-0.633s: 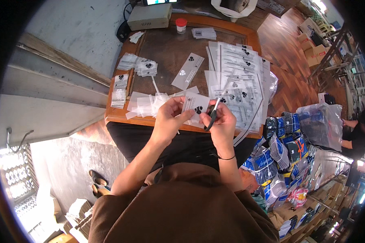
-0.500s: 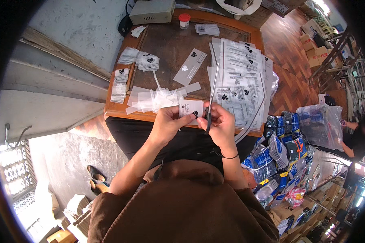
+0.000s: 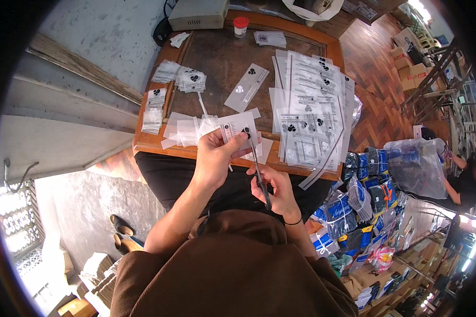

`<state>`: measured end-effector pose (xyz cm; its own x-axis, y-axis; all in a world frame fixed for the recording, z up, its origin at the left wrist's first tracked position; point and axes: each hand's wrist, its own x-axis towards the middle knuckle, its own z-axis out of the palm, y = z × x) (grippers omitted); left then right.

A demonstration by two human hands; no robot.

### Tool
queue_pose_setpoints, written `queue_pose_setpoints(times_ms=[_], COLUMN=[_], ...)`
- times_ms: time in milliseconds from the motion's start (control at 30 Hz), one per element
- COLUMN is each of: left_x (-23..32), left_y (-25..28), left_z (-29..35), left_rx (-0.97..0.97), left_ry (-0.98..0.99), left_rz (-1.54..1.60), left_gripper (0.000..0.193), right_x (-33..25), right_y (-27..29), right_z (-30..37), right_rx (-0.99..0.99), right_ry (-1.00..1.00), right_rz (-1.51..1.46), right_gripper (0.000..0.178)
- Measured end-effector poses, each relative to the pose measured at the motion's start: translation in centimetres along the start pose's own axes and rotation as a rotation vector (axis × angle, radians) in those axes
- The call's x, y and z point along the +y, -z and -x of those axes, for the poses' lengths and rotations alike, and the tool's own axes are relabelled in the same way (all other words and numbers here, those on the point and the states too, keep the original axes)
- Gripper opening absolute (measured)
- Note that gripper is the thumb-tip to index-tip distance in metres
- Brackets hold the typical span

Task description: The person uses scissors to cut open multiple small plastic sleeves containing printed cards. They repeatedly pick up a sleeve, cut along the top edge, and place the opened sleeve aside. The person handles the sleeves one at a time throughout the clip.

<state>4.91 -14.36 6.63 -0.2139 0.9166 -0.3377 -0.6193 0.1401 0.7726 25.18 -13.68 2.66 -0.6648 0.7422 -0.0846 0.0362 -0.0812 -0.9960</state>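
Observation:
My left hand (image 3: 212, 164) pinches a small translucent printed label (image 3: 237, 127) above the table's near edge. A pair of scissors (image 3: 263, 189) with dark handles is in my right hand (image 3: 281, 194), fingers in the loops. Its blades point away from me and reach the label's right edge; whether they are closed on it I cannot tell. Under and beside my left hand lies a loose heap of clear plastic offcuts (image 3: 183, 129). A wide pile of printed translucent sheets (image 3: 312, 100) covers the table's right side, and a single printed strip (image 3: 247, 87) lies in the middle.
Small cut labels lie in stacks (image 3: 190, 80) at the table's left. Towards the back stand a red-lidded jar (image 3: 240, 27) and a grey box (image 3: 198, 14), with another small stack (image 3: 270, 38) nearby. Wrapped blue packs (image 3: 339, 214) are heaped at my right, near another person's arm (image 3: 451, 190).
My right hand has drawn back towards me with the scissors, whose blades now tilt across to the label. My left hand has shifted slightly up and left with the label.

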Motion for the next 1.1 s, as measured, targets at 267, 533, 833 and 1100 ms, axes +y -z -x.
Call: queue_pose_setpoints(times_ms=[267,533,833,1100], left_x=[0.3,0.3,0.4,0.6], left_y=[-0.5,-0.3,-0.6,-0.6], left_z=[0.0,0.1,0.6,0.7], left_rx=[0.01,0.021,0.024,0.013], left_ry=[-0.017,-0.024,-0.028,-0.019], left_rz=[-0.025,-0.018,-0.023,-0.004], left_gripper=[0.023,0.022,0.022,0.023], right_x=[-0.6,-1.2,-0.9,-0.4], right_y=[0.1,0.0,0.1,0.0], right_z=[-0.2,-0.5,-0.2,0.0], right_rx=[0.033,0.037,0.032,0.034], right_ry=[0.023,0.047,0.04,0.068], right_rz=[0.041,0.058,0.057,0.015], right_gripper=[0.041,0.04,0.04,0.039])
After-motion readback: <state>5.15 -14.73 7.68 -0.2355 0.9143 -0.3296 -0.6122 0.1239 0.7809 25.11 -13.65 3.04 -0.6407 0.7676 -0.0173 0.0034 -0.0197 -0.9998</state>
